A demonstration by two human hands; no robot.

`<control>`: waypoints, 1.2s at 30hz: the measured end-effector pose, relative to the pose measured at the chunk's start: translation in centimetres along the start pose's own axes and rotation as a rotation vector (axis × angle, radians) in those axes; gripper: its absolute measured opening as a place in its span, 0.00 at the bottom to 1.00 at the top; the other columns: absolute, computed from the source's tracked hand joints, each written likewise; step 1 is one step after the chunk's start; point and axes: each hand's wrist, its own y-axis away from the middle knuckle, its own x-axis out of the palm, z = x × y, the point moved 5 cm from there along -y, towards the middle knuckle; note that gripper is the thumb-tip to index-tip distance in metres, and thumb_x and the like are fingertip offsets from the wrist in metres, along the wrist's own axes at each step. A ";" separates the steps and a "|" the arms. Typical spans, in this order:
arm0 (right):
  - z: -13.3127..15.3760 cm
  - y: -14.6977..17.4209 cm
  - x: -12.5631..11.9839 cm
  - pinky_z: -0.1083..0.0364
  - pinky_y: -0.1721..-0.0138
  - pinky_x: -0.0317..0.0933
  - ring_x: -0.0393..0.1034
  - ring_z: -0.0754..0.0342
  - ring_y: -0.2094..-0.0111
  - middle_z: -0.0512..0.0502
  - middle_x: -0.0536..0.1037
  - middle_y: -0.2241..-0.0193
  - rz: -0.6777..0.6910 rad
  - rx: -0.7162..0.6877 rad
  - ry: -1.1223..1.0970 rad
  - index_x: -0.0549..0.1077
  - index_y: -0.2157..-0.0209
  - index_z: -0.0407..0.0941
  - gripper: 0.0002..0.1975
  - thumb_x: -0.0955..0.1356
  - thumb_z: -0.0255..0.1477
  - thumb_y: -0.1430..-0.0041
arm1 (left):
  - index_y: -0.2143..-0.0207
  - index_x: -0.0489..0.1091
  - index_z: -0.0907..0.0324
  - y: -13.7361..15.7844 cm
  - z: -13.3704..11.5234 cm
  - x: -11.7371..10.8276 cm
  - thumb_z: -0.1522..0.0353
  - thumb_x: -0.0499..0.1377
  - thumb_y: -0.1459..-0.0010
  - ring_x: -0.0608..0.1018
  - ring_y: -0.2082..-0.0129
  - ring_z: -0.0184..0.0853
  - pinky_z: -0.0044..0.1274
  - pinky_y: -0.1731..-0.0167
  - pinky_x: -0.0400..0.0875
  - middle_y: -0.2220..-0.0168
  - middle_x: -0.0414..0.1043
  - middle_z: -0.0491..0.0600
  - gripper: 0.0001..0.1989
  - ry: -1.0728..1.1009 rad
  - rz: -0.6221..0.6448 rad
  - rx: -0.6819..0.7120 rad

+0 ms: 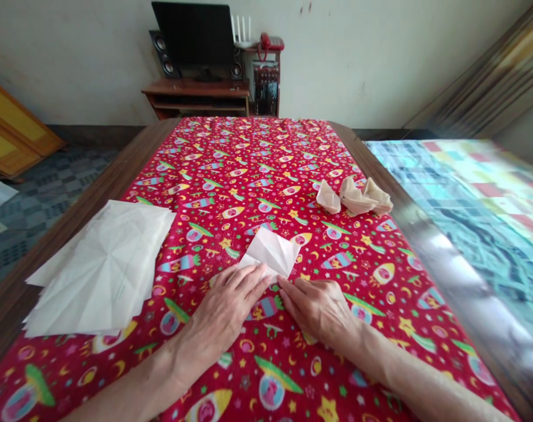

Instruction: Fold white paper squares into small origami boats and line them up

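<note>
A small folded sheet of white paper (275,251) lies on the red patterned cloth in front of me, with crease lines across it. My left hand (235,293) rests flat over its near left part, fingers stretched out and pressing down. At the sheet's near right corner is my right hand (316,305); its other fingers are curled while the thumb and index finger close on the edge. The fingertips of both hands almost meet there, and they hide the near edge of the paper.
Creased white sheets (103,269) are piled on the left. Several folded paper pieces (358,196) sit to the right. The red cloth (257,158) covers a wooden table (418,246). Beyond it stand a monitor (196,35) and a red telephone (270,42). A checked bedspread (468,193) is at right.
</note>
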 end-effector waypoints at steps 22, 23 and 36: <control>0.0 0.2 0.3 0.58 0.80 0.44 0.62 0.61 0.82 0.52 0.73 0.80 -0.044 0.026 0.017 0.75 0.58 0.42 0.14 0.59 0.30 0.33 | 0.50 0.69 0.66 3.3 0.9 -2.2 0.81 0.44 0.42 0.66 0.43 0.38 0.33 0.44 0.64 0.44 0.66 0.55 0.22 -0.052 -0.293 0.017; -0.1 0.2 0.4 0.58 0.80 0.44 0.62 0.61 0.82 0.52 0.73 0.79 -0.039 0.025 0.011 0.75 0.58 0.42 0.14 0.59 0.30 0.33 | 0.46 0.66 0.66 2.8 0.5 -2.3 0.81 0.44 0.41 0.65 0.42 0.38 0.33 0.43 0.63 0.43 0.65 0.55 0.23 -0.054 -0.276 0.026; -6.5 -2.2 0.1 0.46 0.54 0.63 0.63 0.46 0.49 0.34 0.65 0.46 -0.066 -0.059 0.096 0.66 0.45 0.45 0.22 0.61 0.18 0.40 | 0.43 0.62 0.60 -0.1 1.2 -1.2 0.76 0.48 0.37 0.66 0.42 0.34 0.29 0.43 0.64 0.43 0.66 0.51 0.20 0.088 -0.107 0.158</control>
